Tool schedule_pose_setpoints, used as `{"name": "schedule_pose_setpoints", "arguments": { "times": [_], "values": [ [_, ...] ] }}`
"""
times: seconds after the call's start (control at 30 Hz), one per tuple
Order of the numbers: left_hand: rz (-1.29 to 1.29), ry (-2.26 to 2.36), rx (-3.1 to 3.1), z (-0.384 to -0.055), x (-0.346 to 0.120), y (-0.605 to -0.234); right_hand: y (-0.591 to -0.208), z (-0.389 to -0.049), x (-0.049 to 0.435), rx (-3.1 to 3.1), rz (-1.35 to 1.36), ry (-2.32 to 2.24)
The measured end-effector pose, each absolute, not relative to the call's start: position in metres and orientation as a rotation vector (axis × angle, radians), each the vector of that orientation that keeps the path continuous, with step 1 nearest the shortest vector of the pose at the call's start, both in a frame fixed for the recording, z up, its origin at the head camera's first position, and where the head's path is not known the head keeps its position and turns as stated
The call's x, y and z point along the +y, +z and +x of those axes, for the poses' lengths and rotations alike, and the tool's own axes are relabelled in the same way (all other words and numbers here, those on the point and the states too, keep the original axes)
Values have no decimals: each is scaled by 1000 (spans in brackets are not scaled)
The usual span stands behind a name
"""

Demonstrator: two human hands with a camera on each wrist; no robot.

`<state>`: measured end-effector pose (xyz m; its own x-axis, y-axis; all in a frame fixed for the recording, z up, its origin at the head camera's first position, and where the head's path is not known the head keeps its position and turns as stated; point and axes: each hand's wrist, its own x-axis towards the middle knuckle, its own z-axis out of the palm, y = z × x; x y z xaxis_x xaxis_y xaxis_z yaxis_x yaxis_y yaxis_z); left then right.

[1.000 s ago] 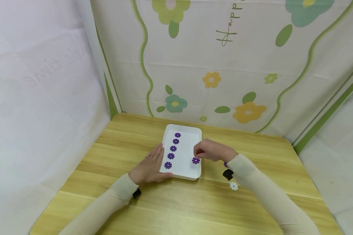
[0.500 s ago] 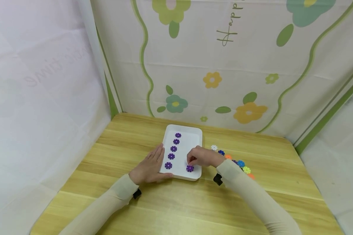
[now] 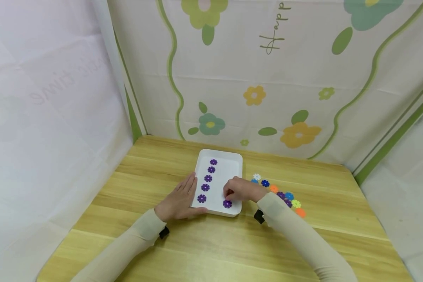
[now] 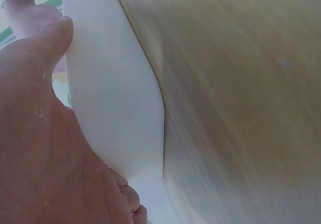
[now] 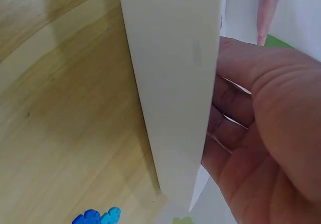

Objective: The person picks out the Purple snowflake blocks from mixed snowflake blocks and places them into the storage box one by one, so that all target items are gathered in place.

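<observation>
A shallow white tray (image 3: 227, 161) lies on the table. Down its left side runs a row of several purple snowflake discs (image 3: 208, 178), flat on the bottom. My left hand (image 3: 179, 200) rests at the near left corner, fingers straight along the left wall and thumb (image 4: 60, 38) on the near rim. Over the near right part of the tray, my right hand (image 3: 244, 188) pinches another purple snowflake disc (image 3: 227, 204) between curled fingers and thumb. In the right wrist view, the tray's wall (image 5: 170, 73) hides the fingertips and that disc.
Right of the tray lie loose snowflake discs: white (image 3: 256, 177), dark blue (image 3: 265, 183), orange (image 3: 273, 188), yellow (image 3: 296, 203) and more, partly hidden by the right forearm. A printed cloth wall (image 3: 225, 70) stands behind the table (image 3: 211, 250).
My right hand has moved left and toward the near edge inside the tray, carrying the purple snowflake disc. More loose discs show beside the forearm. The left hand and tray stay put.
</observation>
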<state>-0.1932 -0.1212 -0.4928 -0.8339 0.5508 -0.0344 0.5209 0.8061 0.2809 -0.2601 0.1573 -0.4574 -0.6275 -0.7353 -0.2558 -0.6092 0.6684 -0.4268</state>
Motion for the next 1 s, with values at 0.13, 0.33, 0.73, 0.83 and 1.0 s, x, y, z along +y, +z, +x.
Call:
{"name": "schedule_pose_setpoints", "arguments": {
  "times": [0.13, 0.33, 0.73, 0.83, 1.0],
  "values": [
    [846, 372, 2866, -193, -121, -489, -446, -259, 162, 2487, -1097, -443],
    [851, 369, 2853, -192, -120, -484, -421, -255, 183, 2551, -1145, -469],
    [842, 358, 2838, -192, -119, -482, -404, -240, 270, 2733, -970, -482],
    [828, 358, 2834, -192, -120, -481, -410, -239, 290, 2758, -916, -446],
    [831, 365, 2838, -190, -121, -481, -425, -233, 313, 2746, -834, -462]
  ]
}}
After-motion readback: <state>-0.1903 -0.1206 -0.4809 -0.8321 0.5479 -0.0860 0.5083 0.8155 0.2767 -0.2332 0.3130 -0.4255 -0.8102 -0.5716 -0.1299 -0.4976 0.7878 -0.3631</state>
